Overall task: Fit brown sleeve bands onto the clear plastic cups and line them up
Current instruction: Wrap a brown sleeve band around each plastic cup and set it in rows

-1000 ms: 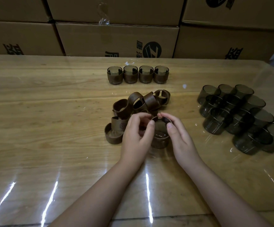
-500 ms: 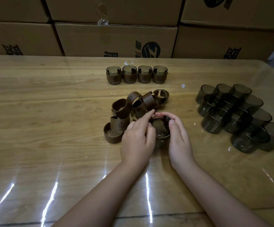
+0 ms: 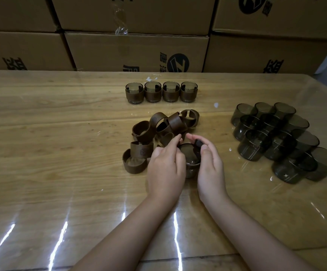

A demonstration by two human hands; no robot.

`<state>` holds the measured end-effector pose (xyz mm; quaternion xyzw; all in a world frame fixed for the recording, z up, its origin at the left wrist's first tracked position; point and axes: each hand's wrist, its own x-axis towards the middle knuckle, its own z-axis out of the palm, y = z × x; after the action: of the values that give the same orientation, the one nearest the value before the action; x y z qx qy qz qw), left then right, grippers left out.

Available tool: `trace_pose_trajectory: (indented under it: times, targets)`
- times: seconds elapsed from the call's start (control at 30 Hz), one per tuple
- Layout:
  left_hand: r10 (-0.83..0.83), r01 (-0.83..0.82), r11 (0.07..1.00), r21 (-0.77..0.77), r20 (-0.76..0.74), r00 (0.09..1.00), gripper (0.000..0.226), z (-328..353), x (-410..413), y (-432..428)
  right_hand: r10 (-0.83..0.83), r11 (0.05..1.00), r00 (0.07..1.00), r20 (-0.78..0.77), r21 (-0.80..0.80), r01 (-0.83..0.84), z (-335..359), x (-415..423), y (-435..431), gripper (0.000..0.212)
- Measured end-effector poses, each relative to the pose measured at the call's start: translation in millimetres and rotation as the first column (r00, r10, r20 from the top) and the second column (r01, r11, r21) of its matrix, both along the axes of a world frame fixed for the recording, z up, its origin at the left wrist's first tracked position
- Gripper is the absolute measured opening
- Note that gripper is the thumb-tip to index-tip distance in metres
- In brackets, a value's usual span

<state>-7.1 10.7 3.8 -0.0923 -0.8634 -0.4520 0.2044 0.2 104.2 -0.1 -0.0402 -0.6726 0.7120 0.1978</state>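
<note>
Just lately the fingertips, which half a second ago met over the far rim of the cup (image 3: pixel 190 153), have parted a little, so more of its dark mouth shows; the cup itself has not shifted, and stands between the two hands just in front of the loose bands (image 3: pixel 159 132). The left hand (image 3: pixel 165 169) curls round the cup's left wall, forefinger stretched toward the far rim; the right hand (image 3: pixel 210 169) curls round the right wall, thumb and forefinger pinched on a dark tab at the rim, probably part of the band (image 3: pixel 190 173) that wraps the lower wall. I judge the band nearly seated, and this cup due next beside the row of four banded cups (image 3: pixel 161 91) farther off; the bare cups (image 3: pixel 276 141) wait in a cluster well to the right. The surface (image 3: pixel 51 153) is pale wood under a glossy clear cover that throws back streaks of light; cardboard boxes (image 3: pixel 135 49) with dark print are stacked close behind its far edge.
</note>
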Motion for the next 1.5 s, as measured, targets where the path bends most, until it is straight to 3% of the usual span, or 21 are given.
trace_pose_trajectory:
  times: [0.43,0.57,0.77,0.9,1.03,1.17,1.3,1.5]
  targets:
    - [0.015,-0.016,1.000,0.015,0.062,0.998,0.060,-1.2,-2.6,1.4,-0.075,0.994,0.997,-0.002,-0.085,0.074,-6.1,-5.5,-5.6,0.033]
    - [0.030,-0.032,0.999,0.018,0.106,0.994,0.049,-3.4,-4.6,2.7,-0.089,0.984,0.995,0.043,-0.152,0.094,-8.3,-8.5,-4.9,0.035]
    - [0.074,-0.073,0.997,-0.020,0.019,0.997,0.055,-3.3,-5.3,-4.6,-0.011,0.993,1.000,0.020,-0.115,0.013,-9.1,-10.1,-2.7,0.035]
    - [0.035,-0.033,0.999,-0.030,0.072,0.997,0.064,-1.4,-5.6,-4.7,0.023,1.000,0.999,0.023,-0.008,-0.022,-8.2,-12.9,2.7,0.036]
    - [-0.018,0.018,1.000,0.002,0.073,0.997,0.065,-1.8,-5.0,-4.7,0.132,0.980,0.991,0.028,0.145,-0.135,-5.5,-12.2,15.8,0.032]
    - [-0.148,0.141,0.986,0.083,0.075,0.986,0.058,-0.7,-5.1,-10.6,0.346,0.928,0.935,0.078,0.117,-0.353,1.5,-11.8,39.1,0.026]
    - [-0.257,0.253,0.966,0.048,0.118,0.959,0.069,-0.1,-7.2,-22.4,0.524,0.832,0.837,0.158,0.117,-0.543,5.6,-12.0,61.2,0.052]
    - [-0.370,0.365,0.929,0.065,0.198,0.908,0.075,-1.4,-8.5,-33.4,0.544,0.796,0.811,0.214,0.174,-0.580,6.4,-13.4,67.5,0.058]
